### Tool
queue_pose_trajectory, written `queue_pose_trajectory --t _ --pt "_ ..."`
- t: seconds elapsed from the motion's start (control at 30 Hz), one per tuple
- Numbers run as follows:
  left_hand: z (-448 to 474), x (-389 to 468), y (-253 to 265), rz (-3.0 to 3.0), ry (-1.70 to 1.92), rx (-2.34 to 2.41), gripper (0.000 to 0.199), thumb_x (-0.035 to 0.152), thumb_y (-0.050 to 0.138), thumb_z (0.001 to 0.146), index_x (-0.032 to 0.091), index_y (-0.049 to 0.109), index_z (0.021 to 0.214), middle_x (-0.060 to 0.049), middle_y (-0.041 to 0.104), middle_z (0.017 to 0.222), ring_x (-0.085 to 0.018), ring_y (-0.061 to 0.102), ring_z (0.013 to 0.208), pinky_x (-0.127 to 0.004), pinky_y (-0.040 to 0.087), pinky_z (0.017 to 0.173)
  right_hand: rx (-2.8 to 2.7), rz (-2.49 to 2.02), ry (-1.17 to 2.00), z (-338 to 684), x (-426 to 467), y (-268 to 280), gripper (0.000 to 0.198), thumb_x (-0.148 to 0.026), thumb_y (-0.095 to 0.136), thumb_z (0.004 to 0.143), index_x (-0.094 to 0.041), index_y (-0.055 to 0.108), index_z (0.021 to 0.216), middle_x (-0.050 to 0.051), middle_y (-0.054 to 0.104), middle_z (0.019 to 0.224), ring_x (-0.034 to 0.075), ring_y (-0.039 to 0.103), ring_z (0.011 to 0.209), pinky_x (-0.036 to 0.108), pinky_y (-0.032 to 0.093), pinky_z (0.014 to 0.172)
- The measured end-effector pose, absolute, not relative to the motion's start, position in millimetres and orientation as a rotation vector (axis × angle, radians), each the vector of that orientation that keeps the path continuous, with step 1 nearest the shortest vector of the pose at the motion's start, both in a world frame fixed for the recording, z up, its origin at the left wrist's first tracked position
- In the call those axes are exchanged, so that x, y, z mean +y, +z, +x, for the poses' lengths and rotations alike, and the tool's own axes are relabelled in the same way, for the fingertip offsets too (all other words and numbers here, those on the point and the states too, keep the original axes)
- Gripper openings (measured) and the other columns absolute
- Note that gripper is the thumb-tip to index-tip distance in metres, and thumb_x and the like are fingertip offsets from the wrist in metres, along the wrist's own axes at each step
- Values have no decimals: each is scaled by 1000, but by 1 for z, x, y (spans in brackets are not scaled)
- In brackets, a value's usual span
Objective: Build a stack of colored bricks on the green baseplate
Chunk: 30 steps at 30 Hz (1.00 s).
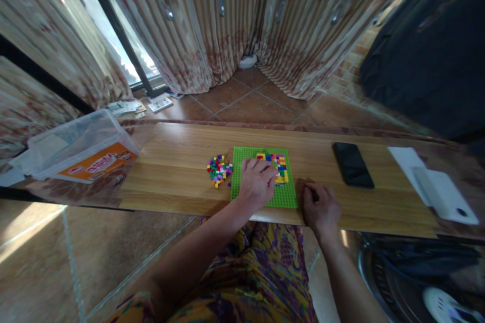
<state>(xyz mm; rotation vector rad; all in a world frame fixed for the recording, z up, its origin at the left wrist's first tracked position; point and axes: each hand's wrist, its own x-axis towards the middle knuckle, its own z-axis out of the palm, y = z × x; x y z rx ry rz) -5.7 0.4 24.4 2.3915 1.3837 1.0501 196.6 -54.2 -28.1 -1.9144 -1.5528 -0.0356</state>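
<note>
My left hand point(258, 181) is over the green studded baseplate point(282, 198), its fingers bent down and together at the left side of a patch of colourful small bricks point(280, 162). What its fingertips hold, if anything, is hidden under the hand. The patch, with yellow, red, blue, white and other bricks, covers the upper right part of the plate. A loose pile of small coloured bricks point(219, 170) lies just left of the plate. My right hand point(321, 207) rests curled on the table at the right of the plate, apart from it, with no object showing in it.
The narrow wooden table point(170, 176) also carries a black phone point(353, 165) at the right. Beyond it lie a white sheet and a white board-like item point(449, 197). A clear plastic box with an orange label point(96, 161) stands at the left end. Curtains point(212, 40) hang behind.
</note>
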Motion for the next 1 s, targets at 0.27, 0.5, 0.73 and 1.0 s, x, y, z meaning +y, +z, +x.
queue_pose_trajectory --t 0.27,0.5,0.73,1.0 --pt "-7 2 23 2454 1047 1368 16 24 54 90 24 69 86 -1 69 98 -20 53 97 -42 35 93 -1565 -1892 -60 198 -53 -31 27 -34 50 89 -17 70 91 8 66 90 20 60 82 30 46 74" --pt "-8 1 22 2500 1016 1357 16 24 53 90 23 69 87 -3 68 100 -21 53 97 -41 36 92 -1558 -1895 -67 197 -54 -30 26 -34 50 89 -17 70 91 8 66 88 20 60 81 30 46 73" --pt "-8 1 23 2523 989 1358 19 26 50 92 23 69 88 -4 67 101 -22 53 97 -41 37 90 -1553 -1909 -63 197 -54 -30 27 -35 50 89 -17 71 91 8 66 88 20 60 79 30 46 71" --pt "-9 0 23 2538 985 1352 18 25 50 92 23 67 90 -3 67 102 -22 52 98 -41 37 90 -1565 -1875 -67 197 -54 -30 26 -33 49 90 -17 70 91 8 66 88 20 60 81 30 46 73"
